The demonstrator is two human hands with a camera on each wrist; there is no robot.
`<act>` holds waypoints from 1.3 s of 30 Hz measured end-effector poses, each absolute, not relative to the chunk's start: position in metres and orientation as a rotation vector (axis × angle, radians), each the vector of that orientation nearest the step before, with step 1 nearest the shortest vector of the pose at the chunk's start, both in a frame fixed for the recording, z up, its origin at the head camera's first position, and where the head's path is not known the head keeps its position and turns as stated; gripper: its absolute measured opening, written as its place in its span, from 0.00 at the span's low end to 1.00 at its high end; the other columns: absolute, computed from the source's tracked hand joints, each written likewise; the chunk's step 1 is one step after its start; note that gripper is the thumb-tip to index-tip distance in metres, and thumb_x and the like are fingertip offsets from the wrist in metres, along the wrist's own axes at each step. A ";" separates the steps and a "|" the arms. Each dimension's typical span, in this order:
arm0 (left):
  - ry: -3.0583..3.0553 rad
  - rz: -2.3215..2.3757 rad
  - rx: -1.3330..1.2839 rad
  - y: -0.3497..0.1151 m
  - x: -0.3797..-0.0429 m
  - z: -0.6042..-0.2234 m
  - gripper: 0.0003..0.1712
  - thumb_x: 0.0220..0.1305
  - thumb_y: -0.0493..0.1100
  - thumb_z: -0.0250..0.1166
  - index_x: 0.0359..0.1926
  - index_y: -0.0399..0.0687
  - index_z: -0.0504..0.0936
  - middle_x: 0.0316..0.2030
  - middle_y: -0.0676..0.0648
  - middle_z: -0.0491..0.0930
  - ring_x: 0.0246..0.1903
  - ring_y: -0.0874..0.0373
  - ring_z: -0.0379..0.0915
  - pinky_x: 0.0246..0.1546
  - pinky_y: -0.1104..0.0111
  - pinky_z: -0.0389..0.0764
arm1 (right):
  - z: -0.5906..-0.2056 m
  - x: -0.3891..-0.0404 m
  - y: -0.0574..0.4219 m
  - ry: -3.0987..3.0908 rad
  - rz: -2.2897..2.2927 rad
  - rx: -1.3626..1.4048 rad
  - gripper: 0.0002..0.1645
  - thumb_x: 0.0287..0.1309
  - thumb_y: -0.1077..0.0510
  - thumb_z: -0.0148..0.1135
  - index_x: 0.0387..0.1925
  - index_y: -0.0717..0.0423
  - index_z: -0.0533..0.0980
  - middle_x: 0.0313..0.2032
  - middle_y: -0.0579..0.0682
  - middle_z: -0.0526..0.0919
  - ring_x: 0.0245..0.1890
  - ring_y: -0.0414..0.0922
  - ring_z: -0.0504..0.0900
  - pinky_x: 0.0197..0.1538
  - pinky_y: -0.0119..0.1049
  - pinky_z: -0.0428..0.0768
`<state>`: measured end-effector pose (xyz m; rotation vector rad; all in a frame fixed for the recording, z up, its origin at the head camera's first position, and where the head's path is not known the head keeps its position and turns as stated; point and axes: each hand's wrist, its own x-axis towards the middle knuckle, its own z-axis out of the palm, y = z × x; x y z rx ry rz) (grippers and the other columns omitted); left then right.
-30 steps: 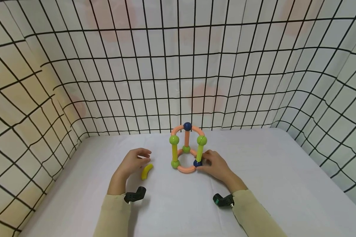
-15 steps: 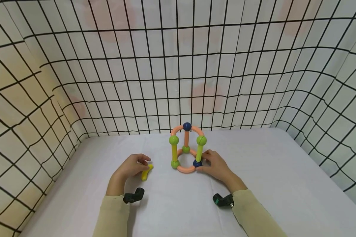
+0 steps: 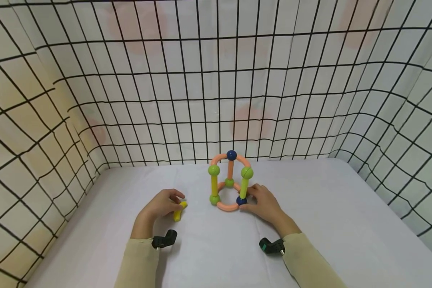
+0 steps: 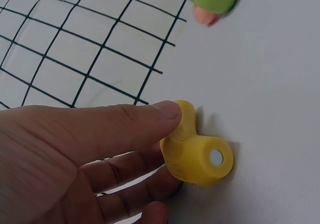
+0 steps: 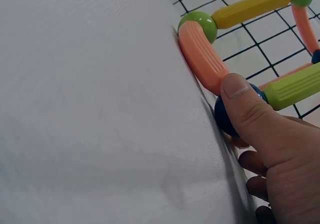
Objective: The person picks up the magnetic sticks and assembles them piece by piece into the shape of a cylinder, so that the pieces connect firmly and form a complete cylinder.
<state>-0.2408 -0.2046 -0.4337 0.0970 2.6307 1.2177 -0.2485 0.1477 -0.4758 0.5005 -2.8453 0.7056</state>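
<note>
In the head view, my left hand (image 3: 165, 204) is at a short curved yellow magnetic rod (image 3: 177, 216) low over the table. The left wrist view shows the thumb on top of this rod (image 4: 197, 159) and fingers curled beneath it, pinching it; a round pale magnet marks its near end. To the right stands a frame of magnetic rods and balls, with orange curved rods (image 3: 227, 207) forming its rings and upright rods between. My right hand (image 3: 265, 205) grips the dark blue ball (image 5: 226, 116) at its lower front right corner, thumb against ball and the adjoining orange rod.
A white cloth covers the table (image 3: 216, 256). Behind it and along both sides rises a white curtain with a black grid (image 3: 187, 88). The frame's green balls (image 3: 214, 170) and one dark blue ball (image 3: 232, 155) form its top corners.
My left hand has come down and forward onto the curved yellow rod, thumb and fingers closing on it. The right hand keeps its hold at the frame's base; the whole view shifts slightly.
</note>
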 end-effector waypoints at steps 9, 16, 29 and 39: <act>2.665 1.113 0.082 -0.191 -0.236 -0.437 0.14 0.56 0.35 0.70 0.44 0.43 0.80 0.40 0.43 0.79 0.31 0.54 0.75 0.29 0.70 0.77 | -0.478 -0.240 0.153 -2.831 0.618 0.510 0.37 0.48 0.34 0.73 0.55 0.52 0.80 0.43 0.49 0.80 0.41 0.46 0.75 0.45 0.44 0.75; 2.697 1.056 0.053 -0.184 -0.236 -0.431 0.13 0.57 0.37 0.70 0.43 0.39 0.81 0.39 0.44 0.81 0.29 0.55 0.77 0.28 0.69 0.79 | -0.481 -0.239 0.155 -2.805 0.582 0.492 0.38 0.49 0.34 0.73 0.56 0.52 0.80 0.43 0.49 0.79 0.41 0.46 0.74 0.44 0.44 0.74; 2.693 1.169 0.028 -0.175 -0.243 -0.433 0.11 0.61 0.39 0.66 0.43 0.38 0.83 0.35 0.45 0.81 0.27 0.57 0.73 0.26 0.72 0.75 | -0.476 -0.240 0.166 -2.808 0.682 0.614 0.31 0.55 0.38 0.71 0.55 0.51 0.80 0.47 0.49 0.79 0.45 0.46 0.74 0.48 0.44 0.76; 2.571 1.548 -0.033 -0.168 -0.245 -0.432 0.14 0.63 0.42 0.67 0.46 0.38 0.79 0.38 0.45 0.85 0.28 0.60 0.74 0.28 0.72 0.76 | -0.471 -0.241 0.166 -2.843 0.769 0.674 0.22 0.60 0.54 0.64 0.56 0.55 0.79 0.49 0.50 0.80 0.48 0.46 0.74 0.53 0.47 0.76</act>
